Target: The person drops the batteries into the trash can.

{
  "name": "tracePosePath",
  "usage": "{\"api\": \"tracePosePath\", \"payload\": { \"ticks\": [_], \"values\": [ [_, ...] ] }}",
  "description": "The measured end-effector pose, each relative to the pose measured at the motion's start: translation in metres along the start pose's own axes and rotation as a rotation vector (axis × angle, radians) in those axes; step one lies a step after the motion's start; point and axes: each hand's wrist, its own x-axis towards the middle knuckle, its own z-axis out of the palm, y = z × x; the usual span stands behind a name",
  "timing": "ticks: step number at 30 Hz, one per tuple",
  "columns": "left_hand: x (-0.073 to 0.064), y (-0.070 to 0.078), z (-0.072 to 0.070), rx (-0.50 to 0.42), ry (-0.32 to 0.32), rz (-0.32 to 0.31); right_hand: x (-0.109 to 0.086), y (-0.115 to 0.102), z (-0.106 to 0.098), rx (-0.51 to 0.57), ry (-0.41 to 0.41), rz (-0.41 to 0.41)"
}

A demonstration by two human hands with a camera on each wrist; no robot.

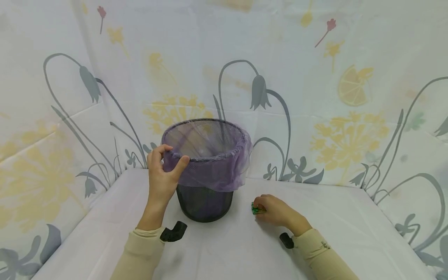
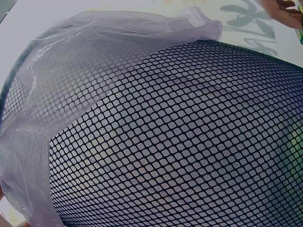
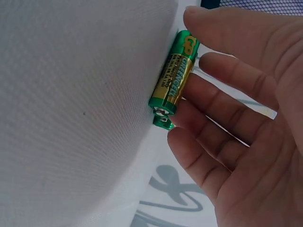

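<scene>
A black mesh wastebasket (image 1: pixel 204 202) stands upright with a thin purple bin liner (image 1: pixel 213 171) folded over its rim. My left hand (image 1: pixel 163 177) grips the near left of the rim, thumb outside over the liner. In the left wrist view the mesh (image 2: pixel 180 127) fills most of the picture, under the translucent liner (image 2: pixel 94 52). To the right of the basket, my right hand (image 1: pixel 274 210) is low over the table at a green-and-gold battery (image 3: pixel 175 73). Its fingers touch the battery's side, loosely bent, with the thumb by one end. A second green battery (image 3: pixel 163 122) shows partly behind the first.
White cloth covers the table (image 1: pixel 217 252). Behind it hangs a flower-printed white cloth (image 1: pixel 196 50), close to the back of the basket. Black angled pieces (image 1: pixel 174 232) sit at both sleeve cuffs. A blurred green patch (image 2: pixel 296 151) shows at the mesh's right side.
</scene>
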Motion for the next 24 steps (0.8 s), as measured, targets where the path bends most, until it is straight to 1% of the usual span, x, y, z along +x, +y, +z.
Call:
{"api": "tracePosePath", "payload": {
  "ticks": [5, 15, 19, 24],
  "values": [
    [-0.0003, -0.0004, -0.0001, 0.005, -0.003, 0.004, -0.0013, 0.0002, 0.0026, -0.002, -0.010, 0.018],
    [0.0000, 0.0006, -0.0005, 0.003, -0.008, 0.000, -0.0004, -0.0014, 0.0043, 0.073, -0.057, 0.015],
    [0.0000, 0.0006, -0.0008, 0.003, -0.010, -0.009, 0.0000, -0.0029, 0.0044, 0.092, -0.080, 0.033],
    [0.0000, 0.0005, -0.0011, 0.005, -0.012, -0.018, 0.0008, -0.0035, 0.0049, 0.107, -0.107, 0.031]
  ]
}}
